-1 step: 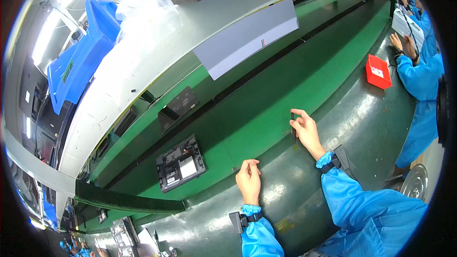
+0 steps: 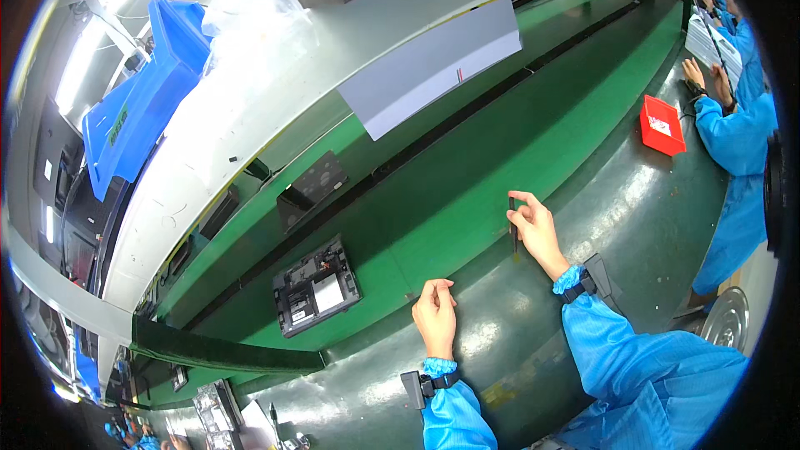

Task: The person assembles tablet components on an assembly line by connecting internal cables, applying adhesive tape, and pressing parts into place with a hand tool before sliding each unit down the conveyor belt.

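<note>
My right hand [image 2: 540, 235] is raised over the near edge of the green belt, its thumb and fingers pinching a slim black tool [image 2: 513, 237]. The tool hangs nearly upright; its exact kind is too small to tell. Lower and to the left, my left hand [image 2: 434, 318] is loosely curled into a fist by the bench's edge, with nothing showing in it. On the belt to the left of both hands lies an opened black electronic device [image 2: 293, 304], its inner parts exposed around a white rectangular panel [image 2: 328, 292]. Neither hand touches it.
A flat dark panel [image 2: 310, 190] lies farther back on the belt. The red bin [image 2: 662, 138] stands on the bench at right, near a co-worker's blue sleeve [image 2: 733, 137]. A white sheet [image 2: 433, 67] hangs from the shelf, which carries a blue bin [image 2: 137, 108]. A dark green bar [image 2: 225, 347] crosses at lower left.
My hands, the tool and the device stay where they were. At the far right a co-worker's hand has shifted slightly.
</note>
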Action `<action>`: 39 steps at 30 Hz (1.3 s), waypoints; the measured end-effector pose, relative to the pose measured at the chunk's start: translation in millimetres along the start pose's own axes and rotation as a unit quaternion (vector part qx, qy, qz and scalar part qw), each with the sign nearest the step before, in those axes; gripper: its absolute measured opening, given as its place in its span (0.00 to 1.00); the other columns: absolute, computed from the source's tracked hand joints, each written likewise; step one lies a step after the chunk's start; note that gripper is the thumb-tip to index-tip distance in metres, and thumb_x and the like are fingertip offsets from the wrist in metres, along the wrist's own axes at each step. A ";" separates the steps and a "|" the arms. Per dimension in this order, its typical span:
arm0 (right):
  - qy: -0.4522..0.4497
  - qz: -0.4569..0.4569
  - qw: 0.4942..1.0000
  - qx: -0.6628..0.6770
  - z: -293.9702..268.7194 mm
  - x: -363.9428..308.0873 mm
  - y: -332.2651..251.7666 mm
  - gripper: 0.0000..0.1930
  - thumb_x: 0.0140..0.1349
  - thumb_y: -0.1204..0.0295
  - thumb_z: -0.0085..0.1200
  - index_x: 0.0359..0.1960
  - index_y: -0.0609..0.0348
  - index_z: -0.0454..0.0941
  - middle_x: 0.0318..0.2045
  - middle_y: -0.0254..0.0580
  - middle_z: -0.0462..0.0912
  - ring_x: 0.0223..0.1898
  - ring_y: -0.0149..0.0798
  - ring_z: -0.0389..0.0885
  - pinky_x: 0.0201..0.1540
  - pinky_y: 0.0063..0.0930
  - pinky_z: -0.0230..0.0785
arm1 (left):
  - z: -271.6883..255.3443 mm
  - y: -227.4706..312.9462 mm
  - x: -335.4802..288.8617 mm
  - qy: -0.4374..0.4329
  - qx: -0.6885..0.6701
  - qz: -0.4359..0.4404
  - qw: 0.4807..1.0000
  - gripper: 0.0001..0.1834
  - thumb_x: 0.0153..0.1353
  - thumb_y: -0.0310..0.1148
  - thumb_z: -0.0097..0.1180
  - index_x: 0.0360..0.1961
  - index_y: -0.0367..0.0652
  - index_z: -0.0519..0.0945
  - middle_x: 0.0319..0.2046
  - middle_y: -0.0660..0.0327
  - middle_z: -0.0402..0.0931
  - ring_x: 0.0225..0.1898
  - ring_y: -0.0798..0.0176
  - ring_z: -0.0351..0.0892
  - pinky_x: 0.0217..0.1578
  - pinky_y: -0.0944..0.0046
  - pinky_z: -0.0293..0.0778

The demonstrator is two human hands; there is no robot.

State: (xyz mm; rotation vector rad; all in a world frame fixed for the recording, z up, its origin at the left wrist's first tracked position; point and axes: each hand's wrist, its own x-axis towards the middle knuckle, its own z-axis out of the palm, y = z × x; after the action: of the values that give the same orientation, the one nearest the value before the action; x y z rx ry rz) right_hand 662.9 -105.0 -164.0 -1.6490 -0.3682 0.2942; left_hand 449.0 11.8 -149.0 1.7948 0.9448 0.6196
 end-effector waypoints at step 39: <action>-0.016 -0.031 0.993 -0.113 -6.0 -22.5 -6.3 0.23 0.69 0.61 0.57 0.64 0.54 0.75 0.26 0.37 0.86 0.29 0.43 0.86 0.36 0.39 0.74 | -3.7 1.1 -19.8 -0.004 -0.028 0.114 0.993 0.12 0.75 0.31 0.50 0.38 0.41 0.84 0.20 0.63 0.73 0.23 0.67 0.70 0.29 0.64 0.67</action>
State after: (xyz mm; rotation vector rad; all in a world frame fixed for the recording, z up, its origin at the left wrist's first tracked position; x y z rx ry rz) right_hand 644.3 -119.0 -157.5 -1.8530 -0.4918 0.2392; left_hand 435.4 -2.8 -146.6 1.8675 0.7165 0.7736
